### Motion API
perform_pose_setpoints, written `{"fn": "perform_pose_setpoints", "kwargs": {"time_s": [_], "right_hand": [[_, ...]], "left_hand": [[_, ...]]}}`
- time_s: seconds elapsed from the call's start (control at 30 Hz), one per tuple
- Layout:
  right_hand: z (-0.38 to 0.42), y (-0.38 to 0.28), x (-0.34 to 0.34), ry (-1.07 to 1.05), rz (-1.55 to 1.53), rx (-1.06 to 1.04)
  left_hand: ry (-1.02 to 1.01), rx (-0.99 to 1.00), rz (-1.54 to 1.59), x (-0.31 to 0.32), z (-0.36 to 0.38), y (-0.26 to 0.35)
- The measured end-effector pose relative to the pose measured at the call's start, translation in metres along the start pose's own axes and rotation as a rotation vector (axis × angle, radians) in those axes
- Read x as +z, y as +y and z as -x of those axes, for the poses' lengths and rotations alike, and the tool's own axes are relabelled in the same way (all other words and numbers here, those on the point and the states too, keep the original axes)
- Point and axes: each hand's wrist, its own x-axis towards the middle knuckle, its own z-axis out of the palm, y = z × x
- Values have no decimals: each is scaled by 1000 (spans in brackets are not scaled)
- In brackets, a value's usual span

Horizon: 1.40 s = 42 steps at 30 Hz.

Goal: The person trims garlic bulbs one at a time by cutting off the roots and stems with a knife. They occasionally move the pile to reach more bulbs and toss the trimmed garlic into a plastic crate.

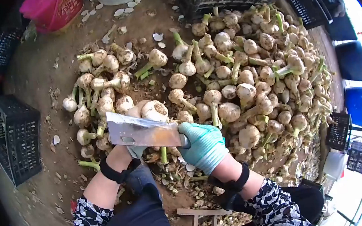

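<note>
A person sat low over bare dirt ground [32,84], seen from a camera on their own head. The right hand [204,146], in a pale green knit glove, had its grip closed tight around the handle of a broad steel cleaver [141,132]. The blade stretched out flat to the left of that grip, its face marked with rust. The left hand [134,152] sat just under the blade, mostly hidden by it; whether its grip held anything could not be told, though a garlic bulb [154,110] showed just beyond the blade's far edge.

Ahead and to the right of the right grip lay a large garlic heap [252,74], the bulbs earth-smeared, many with green stalk stubs. A smaller sorted pile [95,95] lay beyond the left hand. Black plastic crates [15,134] stood to the left and at the far edge.

Judging by looks, the cleaver would feel heavy and rigid, best held far back on the handle, clear of the edge. A bulb would feel light, firm and papery, somewhat dusty, and best pinched around its round body, with the stalk left free.
</note>
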Motion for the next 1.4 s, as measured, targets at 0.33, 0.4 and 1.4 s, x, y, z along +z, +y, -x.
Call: {"fn": "perform_pose_setpoints", "kwargs": {"time_s": [0.33,0.4,1.4], "right_hand": [[-2,4,-8,-70,75,73],[-1,12,-3,-35,66,43],[7,-37,75,226,-894,391]], "left_hand": [[12,278,-273,-4,12,-15],[36,165,-89,-2,14,-19],[391,-372,1298,0,-21,14]]}}
